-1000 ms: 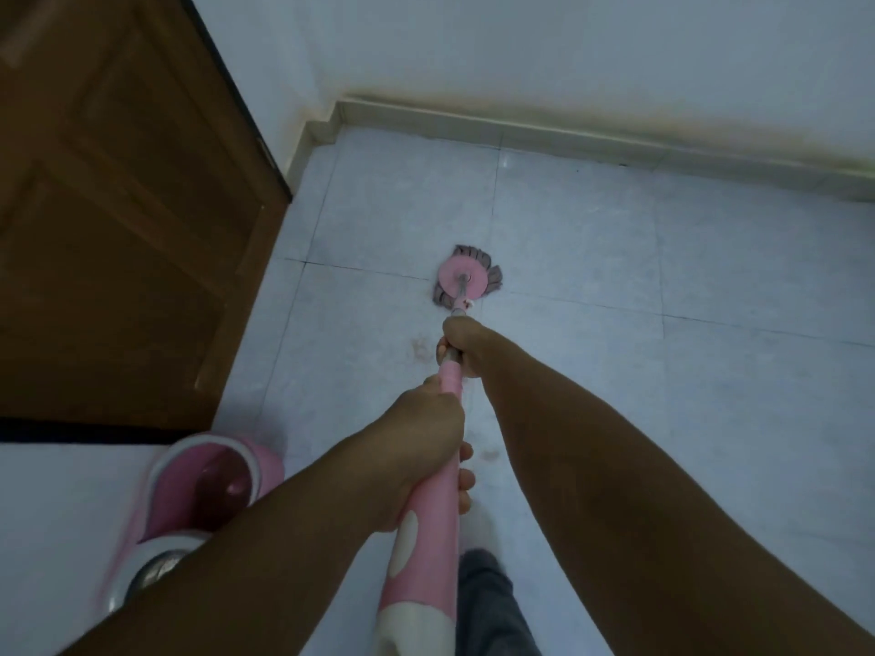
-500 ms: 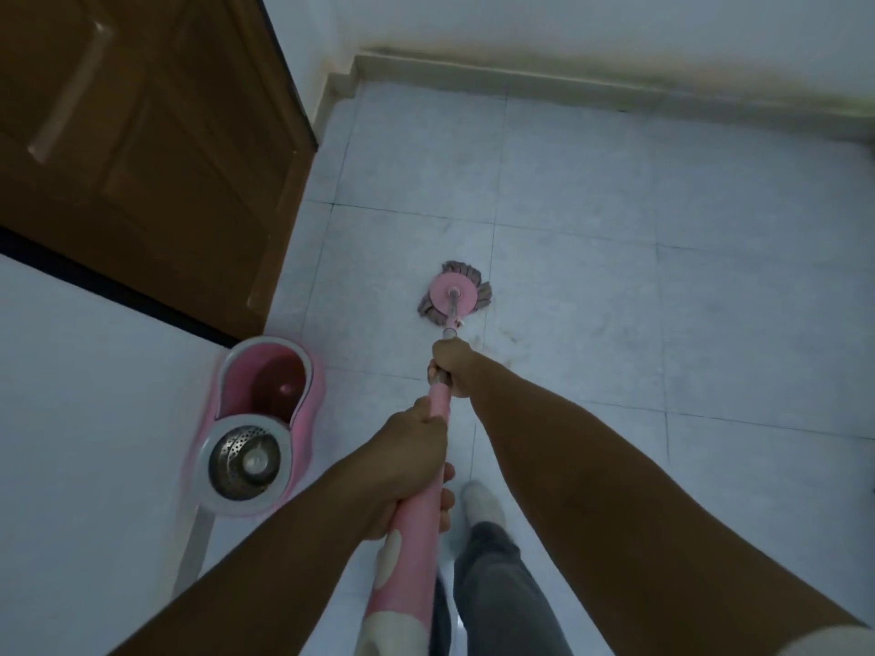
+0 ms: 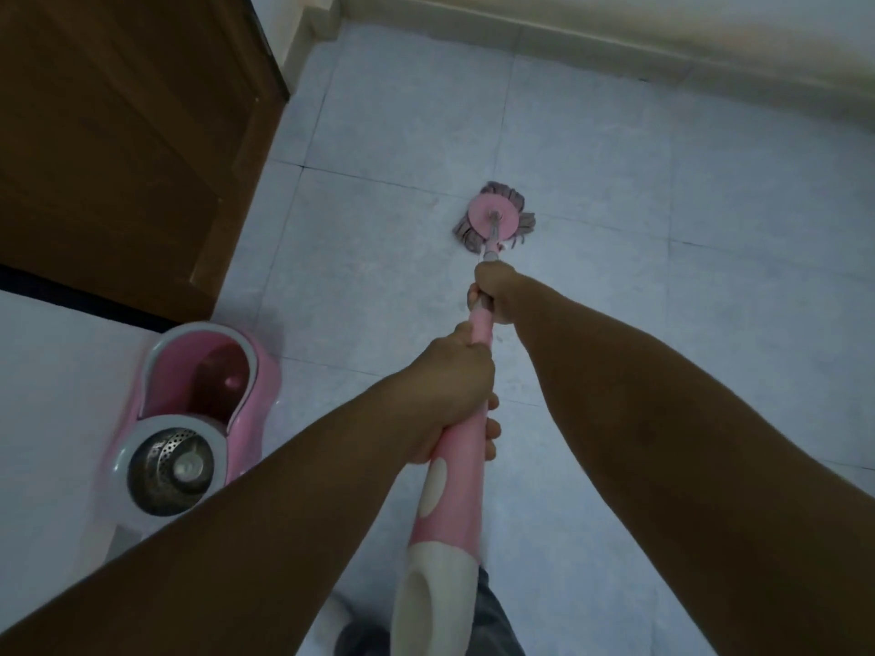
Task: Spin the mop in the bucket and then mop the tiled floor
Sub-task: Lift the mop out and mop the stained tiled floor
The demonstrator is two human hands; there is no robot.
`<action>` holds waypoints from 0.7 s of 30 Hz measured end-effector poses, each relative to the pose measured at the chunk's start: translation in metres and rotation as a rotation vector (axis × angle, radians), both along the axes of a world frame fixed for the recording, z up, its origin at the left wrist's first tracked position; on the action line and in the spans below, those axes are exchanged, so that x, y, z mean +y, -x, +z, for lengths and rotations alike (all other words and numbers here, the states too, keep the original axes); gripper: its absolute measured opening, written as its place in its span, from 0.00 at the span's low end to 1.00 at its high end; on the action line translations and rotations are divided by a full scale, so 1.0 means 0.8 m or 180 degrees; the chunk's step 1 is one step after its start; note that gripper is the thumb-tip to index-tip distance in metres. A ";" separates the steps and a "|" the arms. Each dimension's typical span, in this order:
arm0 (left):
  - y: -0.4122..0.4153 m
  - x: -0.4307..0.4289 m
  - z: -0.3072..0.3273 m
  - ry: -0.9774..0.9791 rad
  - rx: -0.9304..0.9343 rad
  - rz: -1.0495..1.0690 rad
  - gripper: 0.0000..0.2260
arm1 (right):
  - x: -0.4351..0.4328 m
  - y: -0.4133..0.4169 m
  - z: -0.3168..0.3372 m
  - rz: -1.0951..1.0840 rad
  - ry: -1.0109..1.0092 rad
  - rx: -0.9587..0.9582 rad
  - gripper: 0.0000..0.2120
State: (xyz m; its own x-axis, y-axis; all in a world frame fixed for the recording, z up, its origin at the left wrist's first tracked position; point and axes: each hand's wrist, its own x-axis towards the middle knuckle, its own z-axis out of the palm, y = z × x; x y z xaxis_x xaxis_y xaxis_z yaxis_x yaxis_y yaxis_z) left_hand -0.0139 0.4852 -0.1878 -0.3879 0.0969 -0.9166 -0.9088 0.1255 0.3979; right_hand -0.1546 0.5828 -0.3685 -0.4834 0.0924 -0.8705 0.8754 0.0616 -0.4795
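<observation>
A pink mop handle (image 3: pixel 457 466) runs from the bottom centre up to a round pink mop head (image 3: pixel 494 218) with grey strands, lying flat on the pale tiled floor (image 3: pixel 615 182). My left hand (image 3: pixel 454 390) grips the handle at its thick pink part. Higher up the shaft, close to the mop head, my right hand (image 3: pixel 492 288) is wrapped around the thin rod. The pink spin bucket (image 3: pixel 265 385) stands at the lower left, its steel spinner basket (image 3: pixel 171 468) nearest me.
A brown wooden door (image 3: pixel 118 134) fills the upper left, its bottom edge near the bucket. A white wall with a skirting strip (image 3: pixel 592 45) runs along the far side. My trouser leg (image 3: pixel 492 617) and a foot show at the bottom.
The mop head has slid to the right and slightly away across the tiles. The view has shifted, and the bucket now sits larger at the lower left. Both hands keep their grip.
</observation>
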 end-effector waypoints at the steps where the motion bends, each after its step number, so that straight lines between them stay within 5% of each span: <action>1: 0.008 0.004 -0.004 -0.0005 0.0009 -0.0008 0.16 | 0.007 0.008 -0.005 0.0017 0.0019 -0.0002 0.10; 5: 0.013 0.008 -0.011 0.0001 -0.0016 0.0060 0.15 | 0.008 0.015 -0.005 -0.0190 0.0082 -0.0025 0.09; 10: -0.023 -0.015 -0.002 0.0033 0.0008 0.0210 0.16 | -0.025 -0.012 0.000 -0.0084 0.0163 0.0140 0.24; 15: -0.084 -0.052 0.011 0.0008 -0.0141 0.0595 0.15 | -0.087 -0.072 0.033 0.0354 0.0333 -0.0006 0.08; 21: -0.191 -0.100 0.042 -0.0038 -0.0221 0.0738 0.16 | -0.146 -0.193 0.056 0.0494 0.0702 -0.0162 0.20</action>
